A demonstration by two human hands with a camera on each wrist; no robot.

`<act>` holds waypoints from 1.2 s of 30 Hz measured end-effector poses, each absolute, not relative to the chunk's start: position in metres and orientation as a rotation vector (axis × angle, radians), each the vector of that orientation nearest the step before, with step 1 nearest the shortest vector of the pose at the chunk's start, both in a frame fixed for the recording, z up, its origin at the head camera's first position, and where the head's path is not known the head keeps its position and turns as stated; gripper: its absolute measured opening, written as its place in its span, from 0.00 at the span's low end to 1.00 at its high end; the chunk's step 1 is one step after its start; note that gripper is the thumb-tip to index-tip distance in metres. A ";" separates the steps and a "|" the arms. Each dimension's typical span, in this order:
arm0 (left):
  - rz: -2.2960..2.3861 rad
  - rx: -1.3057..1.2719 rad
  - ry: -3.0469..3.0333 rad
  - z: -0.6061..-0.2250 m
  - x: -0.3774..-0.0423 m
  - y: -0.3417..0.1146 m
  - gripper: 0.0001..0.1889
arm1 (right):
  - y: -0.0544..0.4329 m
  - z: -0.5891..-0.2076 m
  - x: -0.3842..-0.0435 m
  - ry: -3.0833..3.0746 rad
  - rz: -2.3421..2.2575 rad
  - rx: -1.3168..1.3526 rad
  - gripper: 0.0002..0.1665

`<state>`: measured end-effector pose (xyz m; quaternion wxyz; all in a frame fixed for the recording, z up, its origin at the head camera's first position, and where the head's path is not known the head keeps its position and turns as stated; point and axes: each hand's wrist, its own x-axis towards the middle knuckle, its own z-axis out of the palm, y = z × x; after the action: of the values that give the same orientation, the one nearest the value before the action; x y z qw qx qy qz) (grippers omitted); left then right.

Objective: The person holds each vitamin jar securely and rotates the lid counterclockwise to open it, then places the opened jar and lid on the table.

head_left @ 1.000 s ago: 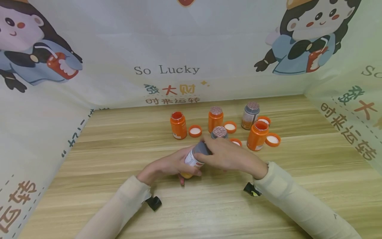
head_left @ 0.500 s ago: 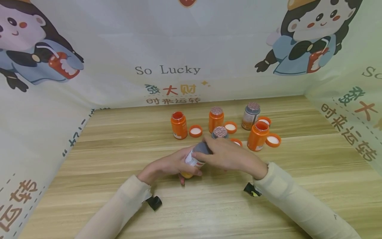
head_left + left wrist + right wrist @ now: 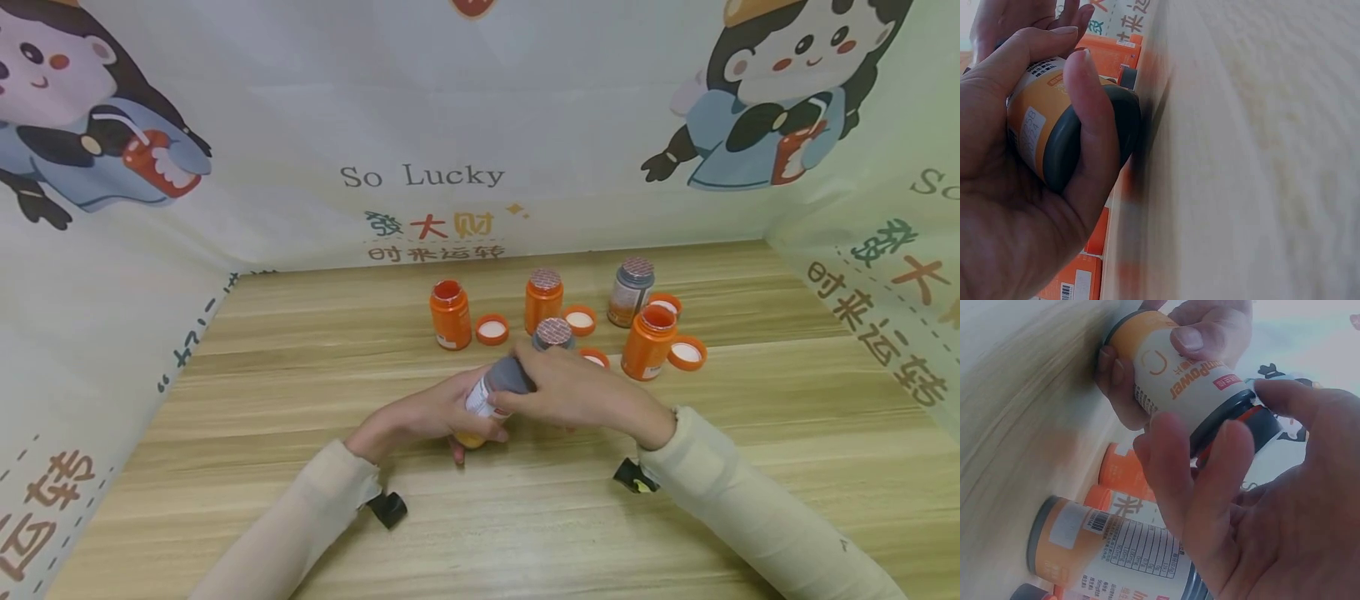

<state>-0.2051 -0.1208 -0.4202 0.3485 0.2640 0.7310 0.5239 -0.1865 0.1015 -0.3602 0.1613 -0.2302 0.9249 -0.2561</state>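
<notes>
My left hand (image 3: pixel 427 410) grips a supplement bottle (image 3: pixel 482 403) around its lower body, tilted with its top toward the right. The bottle has a white and orange label and a dark base, seen in the left wrist view under the curled fingers. Around its grey cap (image 3: pixel 512 375) the thumb and fingers of my right hand (image 3: pixel 573 387) are curled. In the right wrist view a red ring shows between the cap (image 3: pixel 1266 430) and the bottle's shoulder. Just behind my right hand stands a grey-necked bottle (image 3: pixel 553 332) with a foil seal, its lower part hidden.
Two open orange bottles stand behind, one at left (image 3: pixel 450 318) and another at right (image 3: pixel 648 343). Between them are a foil-sealed orange bottle (image 3: pixel 543 307) and a foil-sealed grey-necked bottle (image 3: pixel 630 297). Several orange lids, such as this lid (image 3: pixel 492 330), lie inside up on the wooden table (image 3: pixel 300 350).
The right thumb and fingers shift slightly around the cap. The left hand keeps its grip on the bottle, and the standing bottles and lids stay put.
</notes>
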 end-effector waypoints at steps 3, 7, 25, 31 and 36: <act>1.360 0.685 1.892 -0.420 -0.205 -0.121 0.33 | 0.103 -0.359 -0.186 2.630 -0.746 -0.634 0.39; 1.354 0.684 1.899 -0.419 -0.205 -0.121 0.34 | 0.103 -0.358 -0.186 2.625 -0.742 -0.659 0.37; 1.364 0.684 1.891 -0.420 -0.206 -0.121 0.33 | 0.105 -0.355 -0.186 2.654 -0.732 -0.680 0.31; 1.359 0.680 1.894 -0.421 -0.205 -0.121 0.34 | 0.106 -0.355 -0.185 2.581 -0.812 -0.668 0.30; 1.360 0.692 1.899 -0.422 -0.205 -0.121 0.34 | 0.107 -0.356 -0.189 2.627 -0.803 -0.727 0.29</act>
<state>-0.2050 -0.1208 -0.4216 0.3453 0.2664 0.7316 0.5240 -0.1888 0.1069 -0.3557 0.1496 -0.2530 0.9140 -0.2795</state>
